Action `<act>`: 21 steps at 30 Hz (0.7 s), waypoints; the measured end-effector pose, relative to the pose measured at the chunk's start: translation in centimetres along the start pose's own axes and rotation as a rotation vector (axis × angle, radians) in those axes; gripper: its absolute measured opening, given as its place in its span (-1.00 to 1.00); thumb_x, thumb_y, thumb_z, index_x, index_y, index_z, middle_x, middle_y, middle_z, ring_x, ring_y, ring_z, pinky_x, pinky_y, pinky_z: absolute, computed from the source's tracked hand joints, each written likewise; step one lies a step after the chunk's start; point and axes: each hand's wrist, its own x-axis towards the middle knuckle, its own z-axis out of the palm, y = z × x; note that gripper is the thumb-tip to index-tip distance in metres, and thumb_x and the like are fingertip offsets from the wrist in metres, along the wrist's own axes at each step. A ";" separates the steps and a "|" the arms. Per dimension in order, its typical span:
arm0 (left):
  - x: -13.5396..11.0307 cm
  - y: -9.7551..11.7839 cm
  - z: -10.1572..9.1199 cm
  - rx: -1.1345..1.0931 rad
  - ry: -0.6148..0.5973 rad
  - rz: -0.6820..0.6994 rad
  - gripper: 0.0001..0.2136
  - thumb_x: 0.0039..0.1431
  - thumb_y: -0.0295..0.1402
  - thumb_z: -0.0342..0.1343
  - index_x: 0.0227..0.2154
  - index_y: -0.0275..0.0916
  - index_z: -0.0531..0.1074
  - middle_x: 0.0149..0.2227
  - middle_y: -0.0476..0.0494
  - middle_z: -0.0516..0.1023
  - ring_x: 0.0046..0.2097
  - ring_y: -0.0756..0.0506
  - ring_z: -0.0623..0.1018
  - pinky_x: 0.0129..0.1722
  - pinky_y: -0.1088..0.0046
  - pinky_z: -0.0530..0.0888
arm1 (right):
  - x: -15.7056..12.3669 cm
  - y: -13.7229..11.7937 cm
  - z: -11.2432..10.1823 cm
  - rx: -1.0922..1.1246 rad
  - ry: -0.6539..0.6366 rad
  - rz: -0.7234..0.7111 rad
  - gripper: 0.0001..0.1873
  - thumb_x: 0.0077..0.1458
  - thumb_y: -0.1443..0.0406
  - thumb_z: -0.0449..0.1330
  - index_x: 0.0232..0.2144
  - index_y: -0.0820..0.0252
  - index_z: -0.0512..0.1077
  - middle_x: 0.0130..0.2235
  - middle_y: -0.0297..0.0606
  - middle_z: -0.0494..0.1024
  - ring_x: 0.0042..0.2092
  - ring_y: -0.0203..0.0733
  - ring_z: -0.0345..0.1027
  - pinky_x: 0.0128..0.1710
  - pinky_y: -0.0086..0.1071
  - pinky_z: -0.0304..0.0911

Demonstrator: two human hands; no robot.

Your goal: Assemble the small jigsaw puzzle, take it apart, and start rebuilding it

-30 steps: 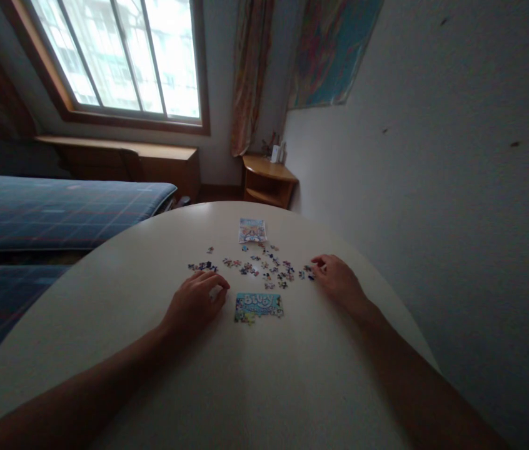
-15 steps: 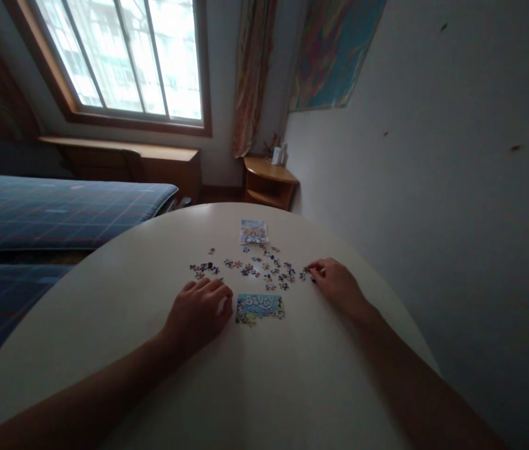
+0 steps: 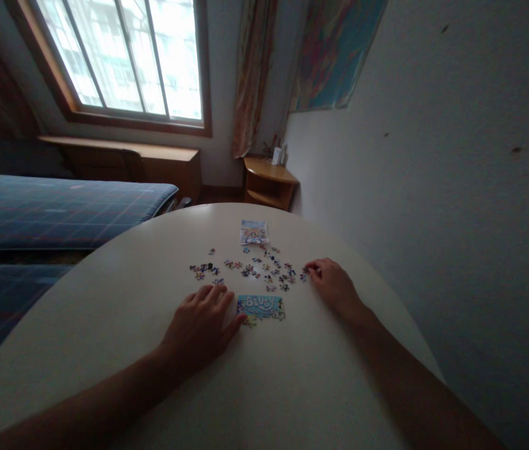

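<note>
A partly assembled jigsaw puzzle (image 3: 261, 306), blue with "Bluey" lettering across its top, lies on the white table. My left hand (image 3: 201, 322) rests palm down at its left, fingers apart, with the thumb tip at the puzzle's lower left edge. Loose jigsaw pieces (image 3: 248, 270) are scattered beyond the puzzle. At the right end of this scatter, my right hand (image 3: 332, 281) has thumb and forefinger pinched on a small puzzle piece (image 3: 306, 270), mostly covered by the fingertips. Another loose piece lies right beside those fingertips.
A small printed packet (image 3: 254, 232) lies behind the pieces on the round white table (image 3: 152, 287). To the left is a bed with a blue plaid cover (image 3: 58, 209). A wooden corner shelf (image 3: 271, 172) stands past the table's far edge, and a wall runs along the right.
My left hand has opened out, its thumb moving right to the puzzle's lower left edge. The right hand has shifted slightly left, still pinched.
</note>
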 end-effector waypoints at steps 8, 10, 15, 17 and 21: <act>0.1 0.2 0.0 0.017 -0.037 -0.001 -0.66 0.34 -0.14 -0.01 -0.01 -0.27 0.41 0.10 -0.30 0.46 0.12 -0.29 0.45 0.06 0.08 0.44 | 0.2 0.3 0.4 0.088 0.022 -0.010 -0.74 0.21 0.37 0.05 -0.18 0.22 0.53 -0.12 -0.12 0.58 -0.06 -0.10 0.40 0.03 -0.27 0.22; -0.2 0.5 0.1 0.010 -0.041 0.006 -0.62 0.34 -0.11 -0.01 0.01 -0.28 0.40 0.12 -0.33 0.45 0.15 -0.31 0.43 0.07 0.06 0.44 | 0.2 0.4 0.3 0.100 0.022 -0.007 -0.73 0.20 0.38 0.04 -0.18 0.23 0.53 -0.12 -0.12 0.58 -0.07 -0.11 0.41 0.03 -0.28 0.21; -0.4 0.4 0.5 -0.018 -0.033 0.034 -0.58 0.35 -0.06 -0.06 0.05 -0.27 0.38 0.17 -0.34 0.41 0.19 -0.32 0.40 0.07 0.03 0.45 | 0.3 0.5 0.1 0.118 0.022 -0.007 -0.74 0.20 0.36 0.05 -0.18 0.26 0.53 -0.14 -0.10 0.58 -0.11 -0.11 0.42 -0.04 -0.28 0.25; -0.2 0.2 0.7 -0.021 -0.033 0.030 -0.58 0.36 -0.07 -0.08 0.05 -0.27 0.37 0.18 -0.34 0.40 0.20 -0.32 0.40 0.07 0.02 0.45 | 0.4 0.6 0.2 0.122 0.023 -0.017 -0.74 0.20 0.35 0.05 -0.19 0.24 0.53 -0.14 -0.11 0.58 -0.12 -0.12 0.42 -0.05 -0.29 0.25; 0.2 -0.1 0.7 -0.023 -0.030 0.033 -0.58 0.37 -0.07 -0.08 0.05 -0.28 0.38 0.16 -0.34 0.42 0.18 -0.32 0.42 0.07 0.02 0.45 | 0.4 0.5 0.3 0.120 0.024 -0.039 -0.76 0.18 0.36 0.07 -0.21 0.23 0.53 -0.15 -0.12 0.58 -0.11 -0.12 0.42 -0.03 -0.29 0.24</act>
